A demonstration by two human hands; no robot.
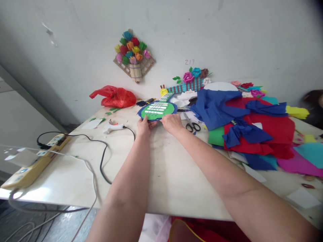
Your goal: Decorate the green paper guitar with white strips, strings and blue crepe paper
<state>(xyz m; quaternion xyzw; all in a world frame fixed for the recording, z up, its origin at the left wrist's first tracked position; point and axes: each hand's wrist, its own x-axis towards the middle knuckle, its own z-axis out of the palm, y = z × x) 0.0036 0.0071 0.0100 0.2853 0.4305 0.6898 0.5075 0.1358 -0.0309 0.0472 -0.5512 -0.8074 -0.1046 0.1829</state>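
Observation:
A green paper guitar (165, 109) with white strips and a ruffled blue border lies near the middle of the table, its neck pointing away to the right. My left hand (145, 125) grips its near left edge, thumb on top and fingers below. At the near right edge, my right hand (172, 121) is closed with its fingertips pinched on the border; whatever is between them is too small to make out. Black-handled scissors (193, 127) lie just right of my right hand. A white glue gun (114, 128) rests to the left, with its black cord running toward me.
A yellow power strip (37, 161) with trailing cables lies along the left edge. Crumpled blue paper (217, 107) and red sheets (267, 134) pile up on the right. A red plastic bag (117, 97) sits at the back. Paper flowers (132, 48) hang on the wall.

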